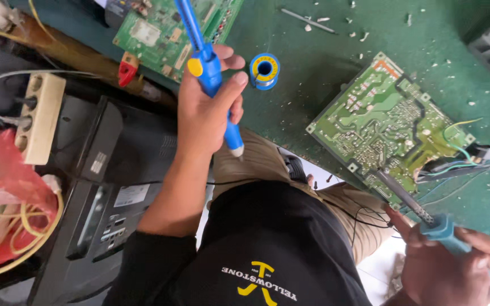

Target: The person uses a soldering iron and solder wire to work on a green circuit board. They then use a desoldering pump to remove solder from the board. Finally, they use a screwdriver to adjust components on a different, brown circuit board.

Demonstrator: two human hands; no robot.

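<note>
Head view: left hand fingers grip blue desoldering pump; right hand fingers clasp soldering iron.

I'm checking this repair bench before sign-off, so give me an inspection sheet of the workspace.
Surface: green bench top, dusty.
Job's things: green circuit board lying flat; soldering iron with its tip at the board's near edge; blue desoldering pump held clear of the board.
Clutter: solder spool; second circuit board; white crumbs.
Grippers: left hand grips the pump; right hand grips the iron.
Cables: coloured wires off the board; plugs in a beige power strip.
Surroundings: black electronics boxes; red plastic bag.
</note>
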